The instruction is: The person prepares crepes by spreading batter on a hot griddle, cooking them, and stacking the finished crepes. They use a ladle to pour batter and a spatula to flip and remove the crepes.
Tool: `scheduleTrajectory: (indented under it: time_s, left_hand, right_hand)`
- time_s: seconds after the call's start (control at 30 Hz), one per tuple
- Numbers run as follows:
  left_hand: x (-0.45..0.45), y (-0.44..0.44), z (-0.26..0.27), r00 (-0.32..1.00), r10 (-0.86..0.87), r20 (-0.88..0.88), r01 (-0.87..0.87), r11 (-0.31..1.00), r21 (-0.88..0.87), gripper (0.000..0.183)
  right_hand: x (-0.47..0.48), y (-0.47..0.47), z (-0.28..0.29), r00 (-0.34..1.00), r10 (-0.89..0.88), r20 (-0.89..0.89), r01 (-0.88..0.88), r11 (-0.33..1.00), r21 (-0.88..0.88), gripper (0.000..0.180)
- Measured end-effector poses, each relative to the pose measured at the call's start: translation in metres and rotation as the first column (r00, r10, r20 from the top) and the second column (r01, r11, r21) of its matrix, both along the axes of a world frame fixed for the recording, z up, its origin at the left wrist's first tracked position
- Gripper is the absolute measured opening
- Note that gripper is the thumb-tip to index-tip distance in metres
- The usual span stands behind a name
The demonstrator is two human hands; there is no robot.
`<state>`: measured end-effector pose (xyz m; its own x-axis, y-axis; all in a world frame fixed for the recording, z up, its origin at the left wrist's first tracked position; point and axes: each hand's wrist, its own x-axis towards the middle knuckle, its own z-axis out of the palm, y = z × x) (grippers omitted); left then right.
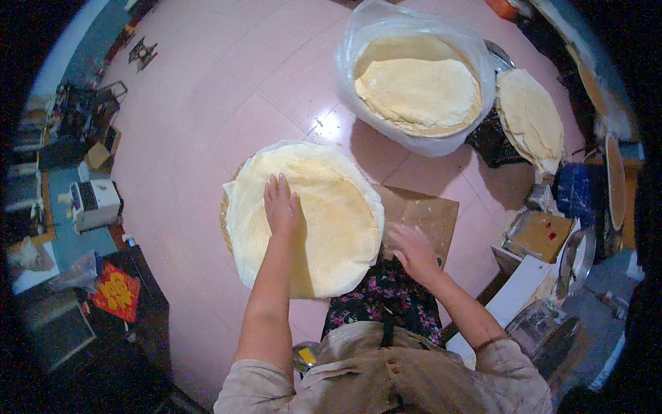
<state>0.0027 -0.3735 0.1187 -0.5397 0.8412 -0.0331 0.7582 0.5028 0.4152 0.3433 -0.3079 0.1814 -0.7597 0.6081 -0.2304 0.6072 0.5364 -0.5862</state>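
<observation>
Round, thin, pale yellow flatbread-like sheets (pixel 331 207) lie in a stack before me, on what looks like a woven round tray (pixel 224 222) whose rim shows at the left. My left hand (pixel 281 204) rests flat on the top sheet with its fingers apart, holding nothing. Just beyond the stack's right edge is my right hand (pixel 415 253), slightly blurred, over a flat piece of brown cardboard (pixel 439 215); its fingers are apart and nothing shows in them. Similar sheets (pixel 419 90) fill a large container lined with clear plastic (pixel 357 124) at the upper right.
Another stack of sheets (pixel 531 116) sits on a black crate (pixel 494 139) at the right. Nearby are a blue container (pixel 574 191) and an open cardboard box (pixel 543 235). Tables with a white machine (pixel 98 204) and a red-and-yellow item (pixel 118 292) line the left.
</observation>
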Motion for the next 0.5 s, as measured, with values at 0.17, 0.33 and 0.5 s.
scheduleTrajectory:
  time_s: [0.17, 0.33, 0.5]
  left_hand:
    - [0.083, -0.023, 0.006, 0.981, -0.177, 0.080, 0.177, 0.984, 0.005, 0.056]
    - [0.226, -0.065, 0.045, 0.762, -0.586, 0.276, 0.574, 0.808, 0.130, 0.054]
    - [0.325, -0.099, 0.079, 0.450, -0.796, 0.404, 0.846, 0.525, 0.093, 0.051]
  right_hand:
    - [0.105, -0.044, 0.027, 0.946, -0.320, 0.060, 0.323, 0.944, -0.064, 0.045]
    - [0.179, -0.091, 0.074, 0.862, -0.503, 0.056, 0.506, 0.861, -0.055, 0.044]
    - [0.291, -0.157, 0.138, 0.685, -0.728, 0.025, 0.722, 0.683, 0.115, 0.034]
